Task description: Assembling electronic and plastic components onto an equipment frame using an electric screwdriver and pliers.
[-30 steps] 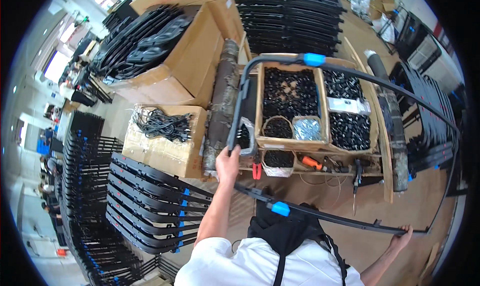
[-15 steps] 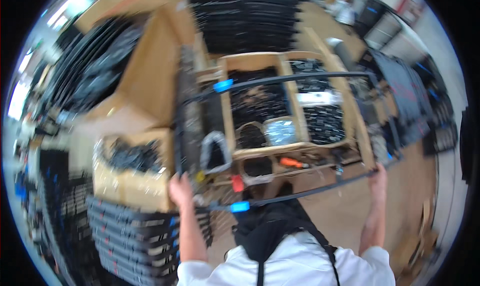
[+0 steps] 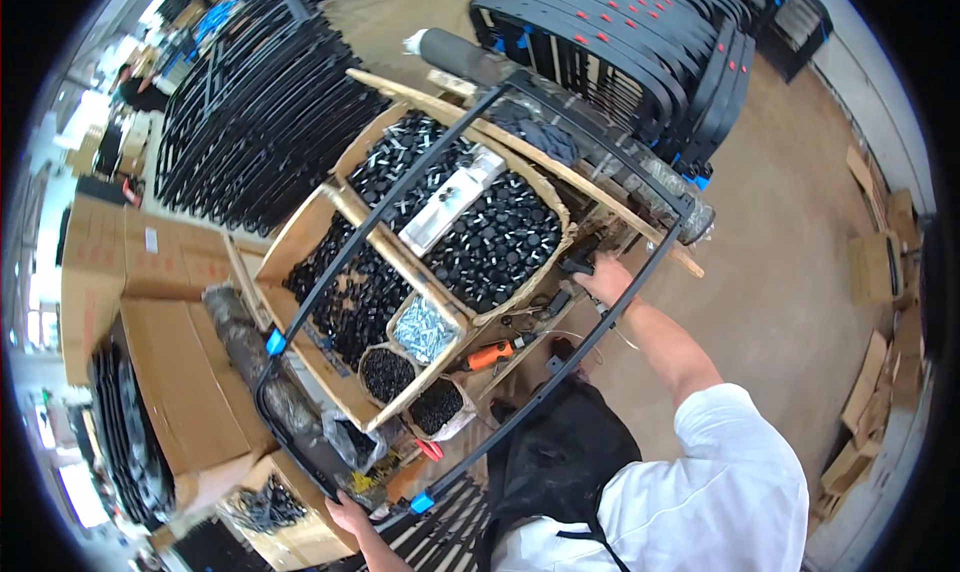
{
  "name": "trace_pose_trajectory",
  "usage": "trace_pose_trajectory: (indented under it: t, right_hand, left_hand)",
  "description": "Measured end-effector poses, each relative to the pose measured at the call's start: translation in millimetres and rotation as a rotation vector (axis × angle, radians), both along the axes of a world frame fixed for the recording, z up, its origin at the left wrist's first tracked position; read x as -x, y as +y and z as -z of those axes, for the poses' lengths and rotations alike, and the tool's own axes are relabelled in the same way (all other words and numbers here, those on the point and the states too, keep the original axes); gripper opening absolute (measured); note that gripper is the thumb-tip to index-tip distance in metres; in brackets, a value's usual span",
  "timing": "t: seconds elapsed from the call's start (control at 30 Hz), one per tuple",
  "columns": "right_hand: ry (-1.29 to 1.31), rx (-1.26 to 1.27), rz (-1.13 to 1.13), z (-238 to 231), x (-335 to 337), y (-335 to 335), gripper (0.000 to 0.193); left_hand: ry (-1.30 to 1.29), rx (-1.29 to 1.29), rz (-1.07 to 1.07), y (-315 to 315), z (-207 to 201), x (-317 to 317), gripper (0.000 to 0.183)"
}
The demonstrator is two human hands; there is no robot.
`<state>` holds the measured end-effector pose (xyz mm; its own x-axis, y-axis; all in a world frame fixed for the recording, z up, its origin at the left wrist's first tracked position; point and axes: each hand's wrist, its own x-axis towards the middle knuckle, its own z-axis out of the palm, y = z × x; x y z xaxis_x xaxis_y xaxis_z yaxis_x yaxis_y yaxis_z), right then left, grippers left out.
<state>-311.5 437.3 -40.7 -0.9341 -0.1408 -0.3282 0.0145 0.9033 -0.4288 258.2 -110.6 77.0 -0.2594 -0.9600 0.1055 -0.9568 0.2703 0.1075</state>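
A black tubular metal frame (image 3: pixel 400 187) with blue pieces at its corners lies tilted over a wooden bin. My left hand (image 3: pixel 347 515) is closed round its lower left end. Inside the frame's right side, my right hand (image 3: pixel 604 280) is closed on a black tool (image 3: pixel 579 259), mostly hidden by the fingers, at the bench edge. The wooden bin (image 3: pixel 300 230) holds many small black knobs with metal studs (image 3: pixel 492 240), black parts, and a small box of silvery screws (image 3: pixel 424 329). A long pale box (image 3: pixel 453 202) lies on the knobs. An orange-and-black screwdriver-like tool (image 3: pixel 489 355) rests near me.
Plastic-wrapped padded bars (image 3: pixel 245 347) flank the bin. Stacked black frames (image 3: pixel 265 112) stand behind left, and more black racks (image 3: pixel 620 52) behind right. An open carton (image 3: pixel 185 372) is at the left. Cardboard (image 3: pixel 868 412) lies along the right wall.
Both hands held the frame in the air before. Now it lies over the bin, my view has turned, and my right hand has left the frame for the black tool.
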Motion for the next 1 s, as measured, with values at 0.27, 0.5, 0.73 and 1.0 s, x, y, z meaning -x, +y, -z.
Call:
trace_pose_trajectory:
  t: [0.27, 0.5, 0.73, 1.0]
  right_hand:
    - [0.015, -0.12, -0.081, 6, 8, 35, 0.052]
    - [0.097, -0.129, -0.092, -144, -77, 166, 0.046]
    - [-0.24, 0.134, 0.156, -348, -33, 200, 0.041]
    - [-0.278, 0.034, 0.194, -376, 40, 190, 0.039]
  left_hand:
    - [0.505, -0.086, 0.215, 90, -66, 183, 0.031]
    - [0.785, -0.904, 0.676, 265, -64, 439, 0.026]
    - [0.72, -1.578, 1.444, 498, -129, 620, 0.036]
    - [0.603, -2.043, 1.436, 583, -154, 660, 0.037]
